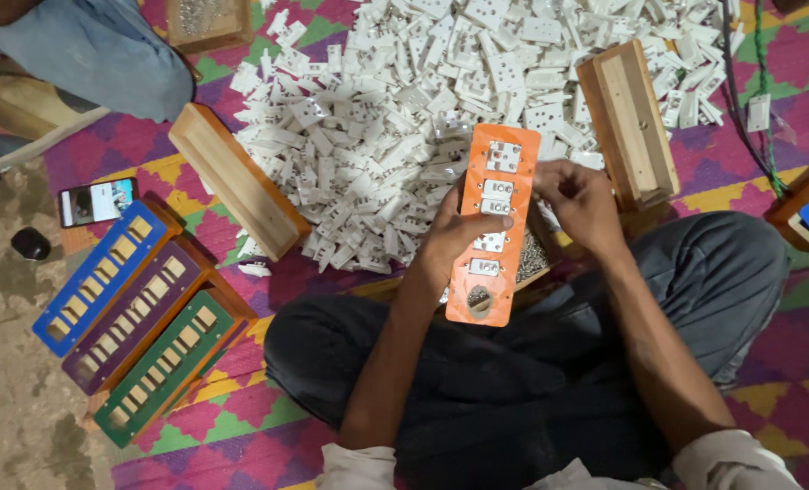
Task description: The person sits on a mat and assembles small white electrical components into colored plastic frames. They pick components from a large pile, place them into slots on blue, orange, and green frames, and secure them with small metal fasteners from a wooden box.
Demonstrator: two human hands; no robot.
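On the patterned floor mat (241,426) in pink, purple, green and yellow, you're sitting cross-legged with a huge heap of white socket parts (423,100) spread out right in front of your knees. Two long wooden boxes sit at the edge of that heap: one wooden box (238,180) angled on the left side, the other wooden box (630,122) on the right, near your right hand. Off to your left, three slotted frames lie side by side touching each other: a blue frame (100,277), a purple frame (137,318) and a green frame (164,366). Just above them there's a phone (96,200) lying flat with its screen lit.

Now the bit in your hands: the orange plate (493,222) is held upright-ish over your lap, with several white sockets seated in its cutouts. Your left hand (454,238) is wrapped around its left edge, thumb across the front. Your right hand (582,198) is curled half-closed just beside the plate's right edge; can't tell if it's pinching anything.
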